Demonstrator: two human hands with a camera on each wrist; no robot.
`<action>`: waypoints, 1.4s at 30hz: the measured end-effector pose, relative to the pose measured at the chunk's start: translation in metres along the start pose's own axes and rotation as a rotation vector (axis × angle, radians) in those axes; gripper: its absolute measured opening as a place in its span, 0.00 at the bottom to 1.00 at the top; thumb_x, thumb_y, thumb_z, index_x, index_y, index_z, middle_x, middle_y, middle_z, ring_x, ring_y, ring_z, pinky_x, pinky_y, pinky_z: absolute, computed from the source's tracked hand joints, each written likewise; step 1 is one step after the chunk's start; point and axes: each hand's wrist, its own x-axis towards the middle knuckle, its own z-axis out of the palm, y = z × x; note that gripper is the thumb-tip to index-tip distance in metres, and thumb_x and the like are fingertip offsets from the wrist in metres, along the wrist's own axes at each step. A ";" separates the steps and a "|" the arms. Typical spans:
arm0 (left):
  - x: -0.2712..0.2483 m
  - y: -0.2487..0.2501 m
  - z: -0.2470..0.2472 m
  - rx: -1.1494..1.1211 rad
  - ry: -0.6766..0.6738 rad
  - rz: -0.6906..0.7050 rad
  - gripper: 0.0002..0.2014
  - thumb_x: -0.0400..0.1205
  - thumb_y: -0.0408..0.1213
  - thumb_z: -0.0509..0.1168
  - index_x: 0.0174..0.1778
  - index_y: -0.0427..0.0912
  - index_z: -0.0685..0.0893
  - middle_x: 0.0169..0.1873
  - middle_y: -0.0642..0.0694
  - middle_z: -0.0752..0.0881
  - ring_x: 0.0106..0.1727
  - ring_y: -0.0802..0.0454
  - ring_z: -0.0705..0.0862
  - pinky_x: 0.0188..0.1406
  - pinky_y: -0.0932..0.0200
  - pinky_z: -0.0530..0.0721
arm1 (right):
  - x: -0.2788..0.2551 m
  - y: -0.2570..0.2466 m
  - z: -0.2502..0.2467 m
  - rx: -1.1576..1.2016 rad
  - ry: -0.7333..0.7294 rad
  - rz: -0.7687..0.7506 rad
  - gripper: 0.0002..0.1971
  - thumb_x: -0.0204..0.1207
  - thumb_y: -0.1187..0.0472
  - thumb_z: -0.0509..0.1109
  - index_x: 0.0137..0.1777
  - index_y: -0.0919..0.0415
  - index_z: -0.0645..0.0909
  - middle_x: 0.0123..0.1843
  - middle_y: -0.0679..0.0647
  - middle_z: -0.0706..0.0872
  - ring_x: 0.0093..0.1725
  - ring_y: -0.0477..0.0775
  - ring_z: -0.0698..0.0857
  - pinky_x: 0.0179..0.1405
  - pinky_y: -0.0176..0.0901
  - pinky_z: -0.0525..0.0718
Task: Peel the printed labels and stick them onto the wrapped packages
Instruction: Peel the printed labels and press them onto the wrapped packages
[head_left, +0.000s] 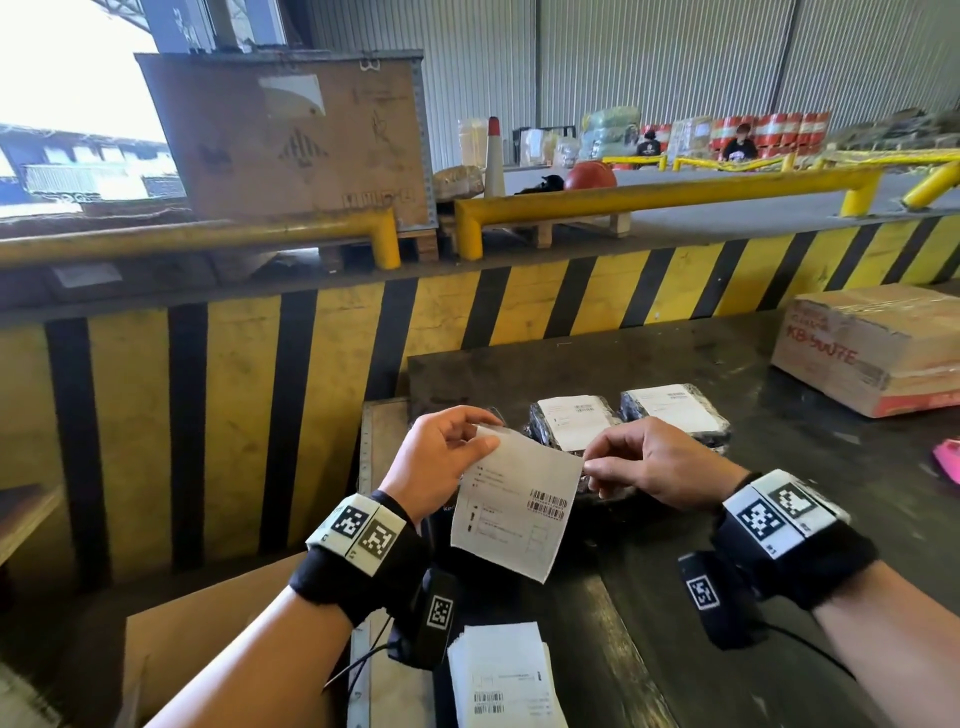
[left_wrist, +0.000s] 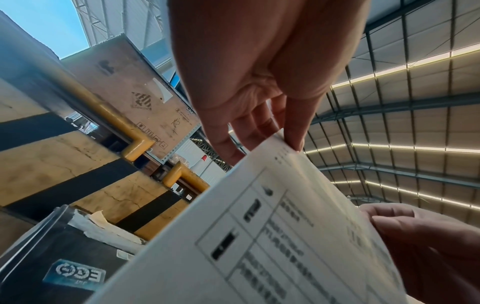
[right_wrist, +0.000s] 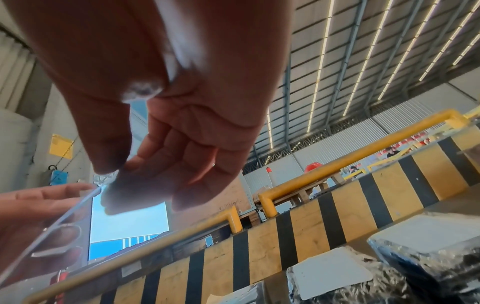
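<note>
Head view: both hands' fingers (head_left: 480, 444) pinch a label (head_left: 519, 506) above the dark table (head_left: 779, 467) beside a striped wall (head_left: 311, 364).

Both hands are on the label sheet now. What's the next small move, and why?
Probably pull the right hand away to peel the label from its backing. It pinches the right corner while the left hand pinches the top edge, and the sheet looks unseparated. Two wrapped packages beyond already carry labels.

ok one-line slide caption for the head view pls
Both hands, left hand and right hand, pinch a printed label above two already labelled wrapped packages on the dark table.
</note>
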 end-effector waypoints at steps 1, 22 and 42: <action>0.000 0.001 -0.001 -0.010 -0.002 -0.002 0.08 0.81 0.31 0.66 0.45 0.50 0.84 0.42 0.47 0.89 0.47 0.49 0.90 0.46 0.49 0.91 | 0.000 0.000 -0.001 -0.025 -0.005 -0.012 0.05 0.77 0.65 0.69 0.46 0.66 0.85 0.42 0.61 0.90 0.42 0.58 0.88 0.47 0.43 0.88; 0.004 -0.004 -0.011 -0.015 -0.012 -0.003 0.07 0.81 0.31 0.65 0.47 0.50 0.84 0.45 0.45 0.89 0.49 0.48 0.89 0.45 0.54 0.90 | 0.008 -0.019 0.004 -0.089 -0.055 -0.087 0.08 0.80 0.67 0.65 0.43 0.63 0.86 0.34 0.50 0.89 0.34 0.46 0.86 0.37 0.31 0.83; -0.002 0.009 0.026 0.035 -0.105 0.030 0.11 0.80 0.43 0.68 0.49 0.37 0.84 0.40 0.41 0.90 0.39 0.45 0.90 0.46 0.47 0.90 | 0.021 -0.021 0.033 0.219 0.080 -0.203 0.08 0.75 0.77 0.67 0.38 0.67 0.84 0.27 0.51 0.87 0.27 0.43 0.83 0.30 0.31 0.82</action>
